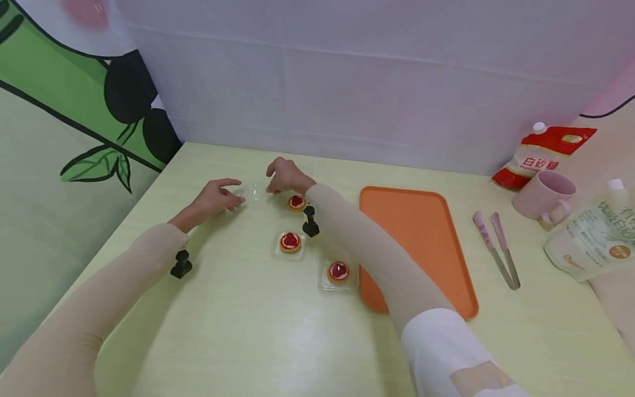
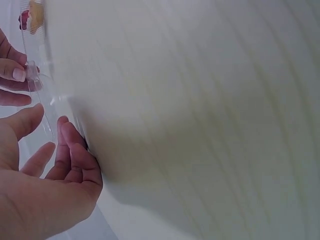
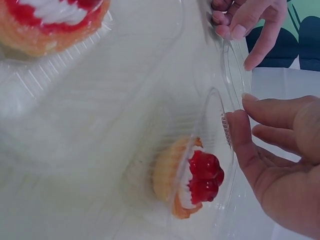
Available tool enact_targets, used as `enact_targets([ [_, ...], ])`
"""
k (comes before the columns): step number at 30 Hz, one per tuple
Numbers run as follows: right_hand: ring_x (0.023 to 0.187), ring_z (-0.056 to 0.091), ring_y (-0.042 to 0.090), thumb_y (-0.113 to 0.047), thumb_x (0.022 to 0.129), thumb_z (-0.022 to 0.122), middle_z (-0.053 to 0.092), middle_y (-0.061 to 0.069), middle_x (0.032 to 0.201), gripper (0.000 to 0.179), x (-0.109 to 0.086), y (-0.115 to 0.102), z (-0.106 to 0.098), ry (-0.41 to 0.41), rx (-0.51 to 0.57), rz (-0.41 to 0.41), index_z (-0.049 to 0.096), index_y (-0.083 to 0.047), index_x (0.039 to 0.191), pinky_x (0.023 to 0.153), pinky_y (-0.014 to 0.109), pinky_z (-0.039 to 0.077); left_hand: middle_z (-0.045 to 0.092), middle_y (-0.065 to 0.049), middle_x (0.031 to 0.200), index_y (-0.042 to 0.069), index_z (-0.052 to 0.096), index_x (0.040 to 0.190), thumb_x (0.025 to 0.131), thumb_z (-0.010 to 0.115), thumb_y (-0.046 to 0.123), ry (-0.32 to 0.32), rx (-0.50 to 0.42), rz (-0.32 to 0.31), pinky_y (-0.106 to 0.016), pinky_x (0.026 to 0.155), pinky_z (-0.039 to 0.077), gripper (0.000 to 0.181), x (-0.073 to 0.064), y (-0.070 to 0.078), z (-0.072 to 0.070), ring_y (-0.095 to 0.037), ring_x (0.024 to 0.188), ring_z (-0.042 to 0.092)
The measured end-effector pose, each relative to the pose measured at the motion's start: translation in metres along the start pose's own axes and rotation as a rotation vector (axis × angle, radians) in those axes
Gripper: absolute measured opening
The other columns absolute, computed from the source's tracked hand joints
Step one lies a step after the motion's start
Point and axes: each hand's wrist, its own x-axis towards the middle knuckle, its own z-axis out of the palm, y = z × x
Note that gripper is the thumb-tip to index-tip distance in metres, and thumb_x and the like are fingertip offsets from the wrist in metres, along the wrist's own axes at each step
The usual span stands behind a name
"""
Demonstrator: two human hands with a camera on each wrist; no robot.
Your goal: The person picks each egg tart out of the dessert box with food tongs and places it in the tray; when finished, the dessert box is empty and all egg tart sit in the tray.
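A clear plastic clamshell box [image 1: 254, 192] stands open between both hands, its lid spread toward the left. A tart [image 3: 192, 180] with cream and glossy red topping sits in its base. My right hand [image 1: 288, 175] pinches the box's edge between thumb and index finger, also seen in the right wrist view. At the lid's far edge is my left hand [image 1: 214, 197], its thumb and index finger apart, the other fingers loosely bent against the plastic. Closer to me are a second boxed tart [image 1: 290, 242] and a third boxed tart [image 1: 339, 272].
An orange tray [image 1: 421, 237] lies right of the tarts, partly beneath my right forearm. Beyond it are tongs [image 1: 498, 251] with pink handles, a pink mug [image 1: 544, 194], a red-and-white sugar bag [image 1: 543, 157] and a pale spouted pouch [image 1: 590, 237]. A cloth wall [image 1: 347, 94] backs the table.
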Motion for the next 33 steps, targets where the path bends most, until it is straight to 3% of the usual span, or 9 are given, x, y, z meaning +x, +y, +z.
enact_targets([
  [9,0.08,0.066,0.016,-0.006,0.09,0.072,0.068,0.018,0.115,0.049,-0.01,0.002,-0.01,0.035,-0.004,-0.052,0.056,0.004,0.135,0.078,0.025,0.057,0.069,-0.017,0.115,0.008,0.039,0.152,0.097,0.066,0.033,0.0,-0.008,-0.023,-0.026,0.074,0.049,0.066,0.005,-0.006,-0.001,-0.018,0.087,0.063],
  [18,0.098,0.072,0.027,-0.01,0.091,0.071,0.069,0.02,0.121,0.048,-0.03,0.001,-0.03,0.069,0.057,-0.148,0.056,0.005,0.134,0.083,0.031,0.058,0.061,-0.021,0.123,0.008,0.033,0.155,0.095,0.066,0.042,0.02,0.0,-0.05,-0.026,0.077,0.049,0.077,-0.002,-0.008,-0.004,-0.021,0.092,0.063],
  [26,0.101,0.071,0.031,-0.014,0.092,0.071,0.067,0.019,0.123,0.046,-0.057,0.005,-0.046,0.122,0.105,-0.216,0.058,-0.001,0.134,0.087,0.038,0.058,0.047,-0.024,0.135,0.008,0.025,0.157,0.09,0.066,0.055,0.037,-0.029,-0.051,-0.035,0.089,0.049,0.091,-0.015,-0.004,-0.004,-0.032,0.107,0.059],
  [30,0.094,0.071,0.027,-0.014,0.092,0.071,0.068,0.018,0.119,0.043,-0.072,0.013,-0.054,0.151,0.148,-0.255,0.06,-0.002,0.131,0.088,0.041,0.058,0.04,-0.026,0.143,0.009,0.025,0.157,0.089,0.067,0.056,0.09,-0.063,-0.036,-0.042,0.095,0.049,0.092,-0.027,0.007,0.001,-0.036,0.116,0.055],
  [33,0.093,0.07,0.026,-0.012,0.092,0.071,0.068,0.018,0.117,0.041,-0.084,0.021,-0.06,0.166,0.188,-0.268,0.06,-0.002,0.13,0.088,0.041,0.058,0.038,-0.026,0.145,0.01,0.029,0.155,0.09,0.067,0.054,0.161,-0.099,0.013,-0.044,0.097,0.045,0.088,-0.039,0.018,0.01,-0.037,0.122,0.048],
])
